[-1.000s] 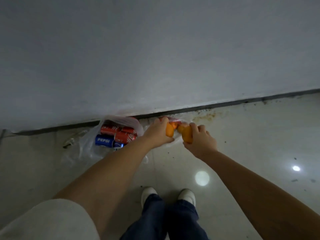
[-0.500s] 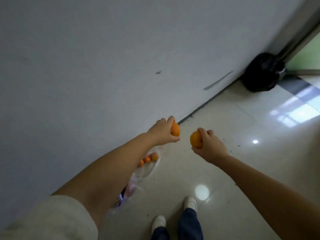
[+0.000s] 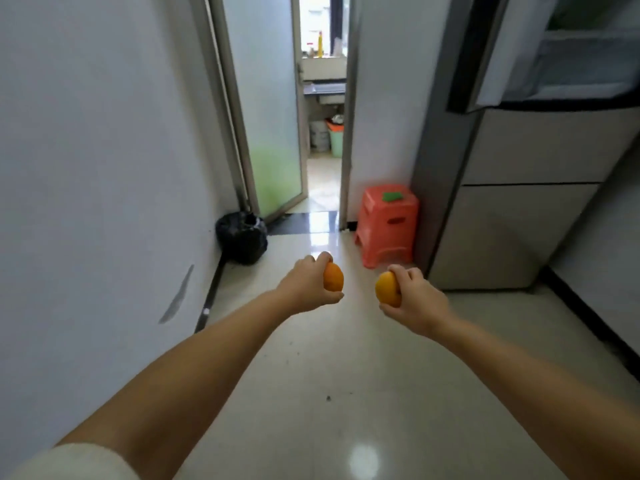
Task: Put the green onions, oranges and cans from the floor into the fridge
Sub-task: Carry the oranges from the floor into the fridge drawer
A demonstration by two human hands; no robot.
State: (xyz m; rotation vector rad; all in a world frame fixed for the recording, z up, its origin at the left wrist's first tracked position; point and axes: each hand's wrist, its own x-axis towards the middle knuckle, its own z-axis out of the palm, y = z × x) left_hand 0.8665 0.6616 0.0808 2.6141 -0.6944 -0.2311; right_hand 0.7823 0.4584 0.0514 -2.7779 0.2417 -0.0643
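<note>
A red plastic stool (image 3: 387, 223) stands right of the open doorway (image 3: 323, 133); a black rubbish bag (image 3: 241, 241) sits left of it, against the wall (image 3: 104, 168).

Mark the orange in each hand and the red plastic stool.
left-hand orange (image 3: 333, 277): head view, middle of exposed peel.
right-hand orange (image 3: 387, 288): head view, middle of exposed peel.
red plastic stool (image 3: 388, 225): head view, front face.

Corridor lit softly, evenly. Daylight admitted through doorway (image 3: 323, 98) ahead; window beyond blown out white. Glare streak thrown on floor (image 3: 381, 358) at threshold; round lamp reflection seen near bottom edge. Shadows faint, diffuse. Wide-angle bend seen in wall (image 3: 104, 168) and fridge (image 3: 519, 202) lines. Edges softened; slight motion blur throughout.
</note>
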